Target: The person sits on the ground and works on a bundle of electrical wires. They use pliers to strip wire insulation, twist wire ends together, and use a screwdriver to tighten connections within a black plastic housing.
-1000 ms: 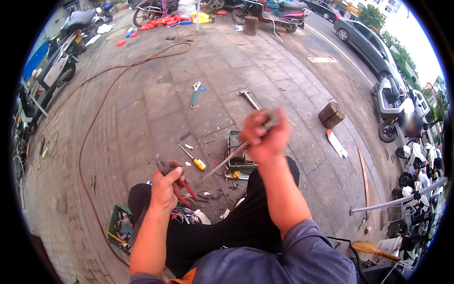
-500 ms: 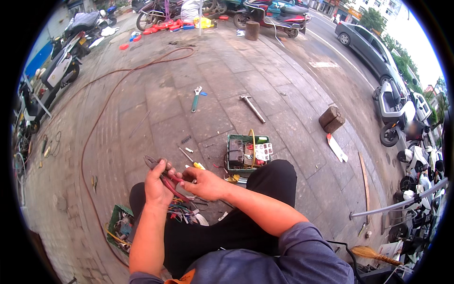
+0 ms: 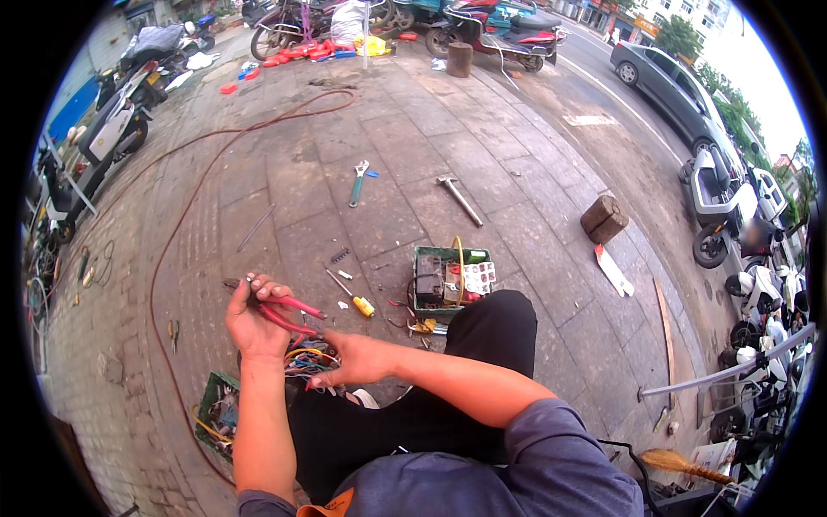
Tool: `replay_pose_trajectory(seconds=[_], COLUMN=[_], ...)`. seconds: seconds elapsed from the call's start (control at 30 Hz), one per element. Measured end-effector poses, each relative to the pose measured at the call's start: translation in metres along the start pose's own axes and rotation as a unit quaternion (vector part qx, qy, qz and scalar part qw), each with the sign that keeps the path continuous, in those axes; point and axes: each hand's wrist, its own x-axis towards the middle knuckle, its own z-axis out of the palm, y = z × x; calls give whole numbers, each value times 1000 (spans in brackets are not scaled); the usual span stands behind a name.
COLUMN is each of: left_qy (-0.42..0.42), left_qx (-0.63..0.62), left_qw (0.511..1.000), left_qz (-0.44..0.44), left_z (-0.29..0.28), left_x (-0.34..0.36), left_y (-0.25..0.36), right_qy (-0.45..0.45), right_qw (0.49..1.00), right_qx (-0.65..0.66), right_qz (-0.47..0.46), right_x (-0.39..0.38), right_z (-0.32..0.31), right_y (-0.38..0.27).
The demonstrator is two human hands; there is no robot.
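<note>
My left hand (image 3: pixel 258 326) is closed around red-handled pliers (image 3: pixel 293 306), their jaws pointing left and handles extending right. My right hand (image 3: pixel 353 358) reaches over the bundle of colored wires (image 3: pixel 301 365) at my lap, thumb apart from its fingers, fingertips close beside the pliers' lower handle. Beyond them lie a yellow screwdriver (image 3: pixel 362 305) and a green crate (image 3: pixel 416 280) holding a dark block, a yellow hose and small parts. A second green crate (image 3: pixel 215 389) with assorted parts stands by my left leg.
An adjustable wrench (image 3: pixel 358 184), hammer (image 3: pixel 461 198) and wooden block (image 3: pixel 605 219) lie ahead. A long hose (image 3: pixel 198 177) loops across the left pavement. Parked scooters (image 3: pixel 719 198) line both sides; a dark car (image 3: pixel 668 90) stands on the road, and a broom (image 3: pixel 680 465) at lower right.
My right hand, earlier raised with a long metal rod, came down to the pliers and now to the wires without the rod. My left hand has shifted leftward with the pliers.
</note>
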Motion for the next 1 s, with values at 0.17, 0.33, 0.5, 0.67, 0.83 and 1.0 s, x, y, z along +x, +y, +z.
replay_pose_trajectory(seconds=[0.17,0.33,0.5,0.67,0.83,1.0], left_qy=[-9,45,56,197,447,557], left_qx=[32,51,139,468,494,429], left_qw=[999,997,986,835,738,708], left_qz=[-15,22,69,212,104,70], left_z=[10,10,62,35,-98,-202], left_x=[-3,-17,-29,-93,-177,-196], left_y=[-12,7,65,183,220,233], right_qy=[28,13,27,70,58,34], right_qw=[998,979,971,979,979,987], right_qx=[52,188,220,173,184,133], right_qz=[13,82,93,82,62,80], right_x=[9,16,16,8,4,6], right_z=[29,38,42,45,44,37], right_y=[-5,-19,0,-12,-15,-22])
